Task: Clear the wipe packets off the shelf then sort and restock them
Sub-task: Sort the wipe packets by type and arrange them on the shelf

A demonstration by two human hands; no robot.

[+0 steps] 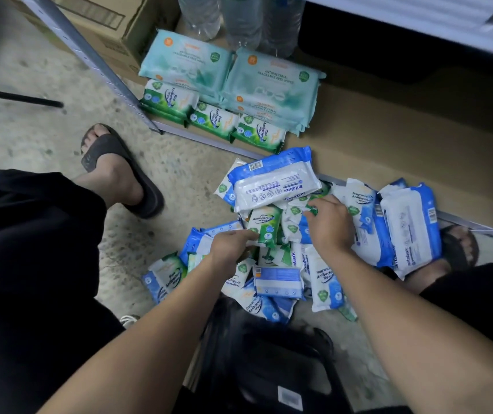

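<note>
Evidently mid-sort: the left hand [233,245] has its grip closed on the lower edge of a green pine packet [264,224], thumb and fingers pinching it near the top of the heap. Just to the right of that grip, the right hand [329,227] lies over the heap with fingers bent down onto small packets; whether its grip has closed on one I cannot tell. Around and beneath both hands spreads the pile of loose packets [278,285] on the floor [45,70], mostly blue with some green. Bigger blue-and-white packs [272,183] lie just beyond the grip and off to its right. Farther out, the shelf [388,138] holds two stacks of pale teal packs [230,73], with a row of green packets [212,121] lined up in front of them. Clearing looks done and restocking begun. The blue kinds, the big packs and the last green ones seem still to go.
</note>
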